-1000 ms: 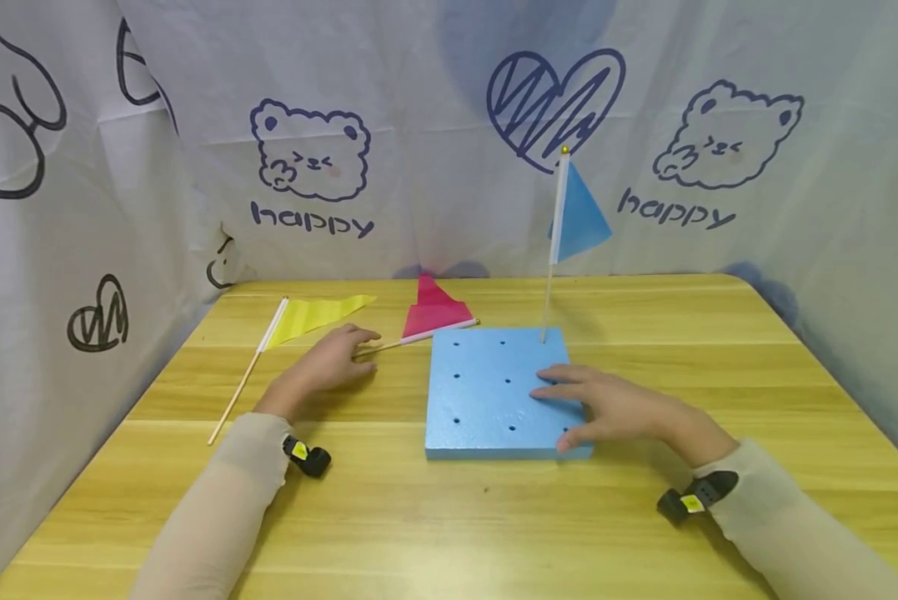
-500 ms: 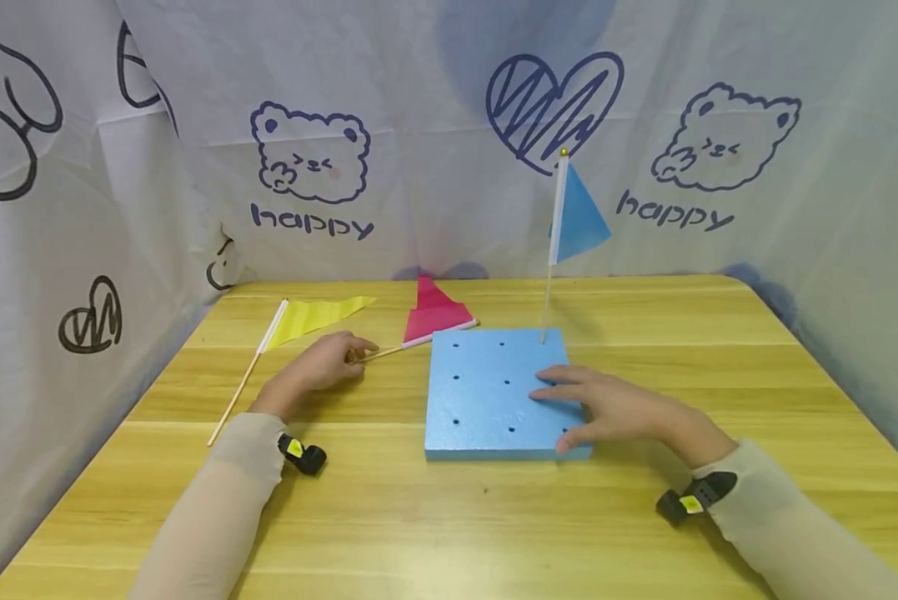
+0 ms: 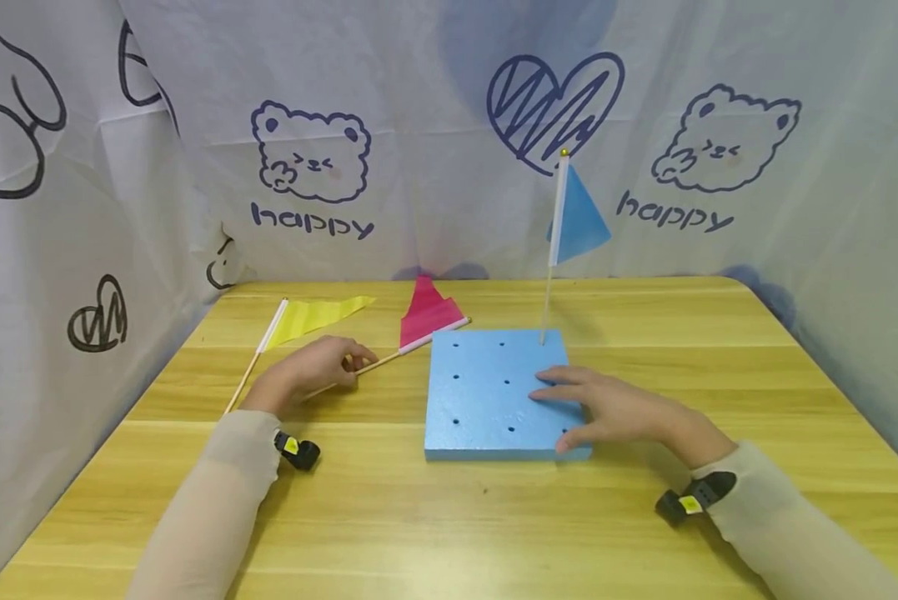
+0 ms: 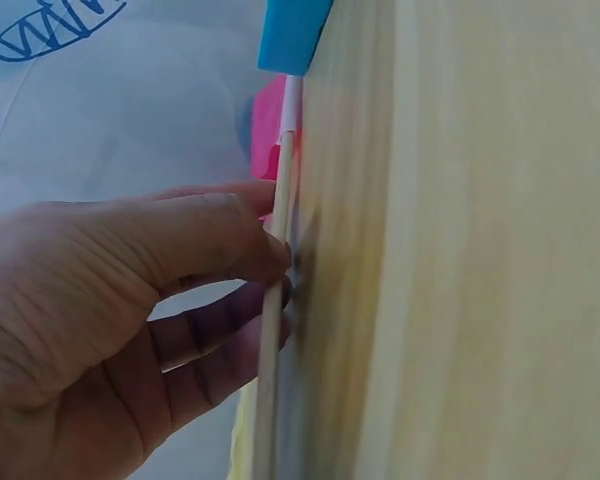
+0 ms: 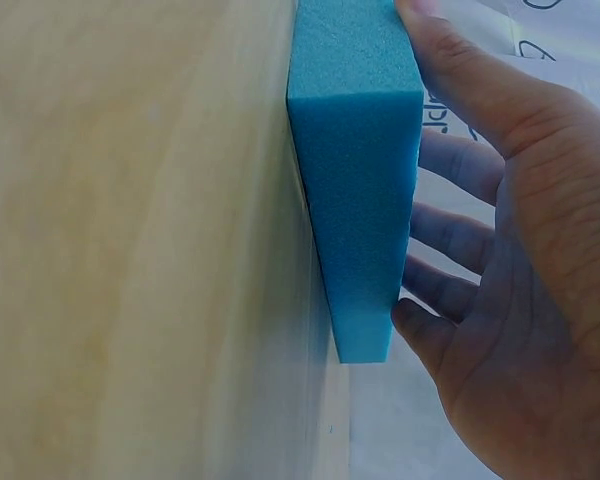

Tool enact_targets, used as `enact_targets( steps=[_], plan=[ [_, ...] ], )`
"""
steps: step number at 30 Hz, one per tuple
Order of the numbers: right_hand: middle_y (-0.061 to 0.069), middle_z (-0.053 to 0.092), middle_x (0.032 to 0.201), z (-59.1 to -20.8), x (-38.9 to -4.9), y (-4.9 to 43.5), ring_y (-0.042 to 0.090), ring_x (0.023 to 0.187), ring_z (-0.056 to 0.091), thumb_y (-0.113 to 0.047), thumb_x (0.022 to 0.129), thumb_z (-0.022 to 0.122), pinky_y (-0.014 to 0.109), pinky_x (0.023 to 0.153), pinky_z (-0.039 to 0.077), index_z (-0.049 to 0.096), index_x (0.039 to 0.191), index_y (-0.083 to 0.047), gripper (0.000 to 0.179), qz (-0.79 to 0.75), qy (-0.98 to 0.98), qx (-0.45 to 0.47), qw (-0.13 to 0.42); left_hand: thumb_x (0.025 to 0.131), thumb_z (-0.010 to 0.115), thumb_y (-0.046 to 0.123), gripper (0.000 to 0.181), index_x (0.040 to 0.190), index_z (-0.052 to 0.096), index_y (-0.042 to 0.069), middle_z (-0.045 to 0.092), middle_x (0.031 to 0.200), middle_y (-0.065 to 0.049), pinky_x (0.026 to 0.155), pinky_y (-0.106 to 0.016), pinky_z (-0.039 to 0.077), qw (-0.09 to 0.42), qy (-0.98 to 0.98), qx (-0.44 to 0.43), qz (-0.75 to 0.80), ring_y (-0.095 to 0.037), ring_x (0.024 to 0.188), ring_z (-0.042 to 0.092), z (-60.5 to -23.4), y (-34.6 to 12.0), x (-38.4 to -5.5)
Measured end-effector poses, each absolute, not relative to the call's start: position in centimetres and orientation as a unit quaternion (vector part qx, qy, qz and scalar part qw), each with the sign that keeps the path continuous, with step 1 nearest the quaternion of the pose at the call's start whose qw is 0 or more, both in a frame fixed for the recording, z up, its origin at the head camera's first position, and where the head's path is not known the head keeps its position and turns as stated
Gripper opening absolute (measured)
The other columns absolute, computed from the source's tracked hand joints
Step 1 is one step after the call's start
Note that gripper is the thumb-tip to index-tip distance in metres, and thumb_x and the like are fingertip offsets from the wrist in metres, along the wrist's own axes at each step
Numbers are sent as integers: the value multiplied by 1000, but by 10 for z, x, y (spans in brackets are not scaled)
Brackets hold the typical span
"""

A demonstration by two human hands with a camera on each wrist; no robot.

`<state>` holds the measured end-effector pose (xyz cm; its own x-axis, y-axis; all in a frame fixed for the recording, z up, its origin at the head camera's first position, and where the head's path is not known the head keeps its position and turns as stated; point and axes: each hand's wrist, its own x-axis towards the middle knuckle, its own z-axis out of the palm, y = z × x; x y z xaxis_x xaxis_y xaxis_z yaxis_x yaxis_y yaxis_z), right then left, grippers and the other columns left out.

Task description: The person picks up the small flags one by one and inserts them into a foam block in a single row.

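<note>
My left hand [image 3: 317, 371] pinches the wooden stick [image 4: 280, 215] of a small pink flag [image 3: 428, 315] between thumb and fingers, low over the table. The flag's gold-tipped upper end lies by the left back corner of a blue foam board [image 3: 482, 400] with several holes. On the board's right side my right hand [image 3: 619, 412] rests with fingers spread; the right wrist view shows fingertips on its top face and the board's thick side [image 5: 360, 170]. A blue flag [image 3: 579, 218] stands upright in the board's back right hole.
A yellow flag [image 3: 309, 318] lies on the wooden table [image 3: 388, 525] to the left, its stick's lower end hidden behind my left forearm. White cloth [image 3: 433, 183] with bear and heart drawings hangs behind the table and at both sides.
My left hand has closed its fingers on the pink flag's stick and drawn it slightly left and toward me. The right hand and the board have stayed put.
</note>
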<state>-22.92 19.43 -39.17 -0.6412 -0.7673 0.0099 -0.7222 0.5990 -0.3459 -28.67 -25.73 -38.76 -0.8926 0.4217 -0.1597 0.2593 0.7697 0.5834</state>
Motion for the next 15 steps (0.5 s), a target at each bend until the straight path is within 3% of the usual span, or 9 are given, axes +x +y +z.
enact_targets(
  steps=[5,15],
  plan=[
    [11,34,155,-390,-230,194,37,143,26,-63,79,68,56,111,28,52,143,-18,80,-161,892,-414,79,84,63,-6,46,127,65,9,62,102,-4,74,-32,49,134,933,196,271,-21,89,54,-384,-257,-288],
    [13,35,154,-389,-232,195,39,142,26,-64,79,66,58,110,28,53,143,-15,81,-165,888,-422,75,85,60,-4,42,127,62,5,62,99,-4,77,-34,51,70,940,248,225,-20,89,59,-373,-250,-289]
  ],
)
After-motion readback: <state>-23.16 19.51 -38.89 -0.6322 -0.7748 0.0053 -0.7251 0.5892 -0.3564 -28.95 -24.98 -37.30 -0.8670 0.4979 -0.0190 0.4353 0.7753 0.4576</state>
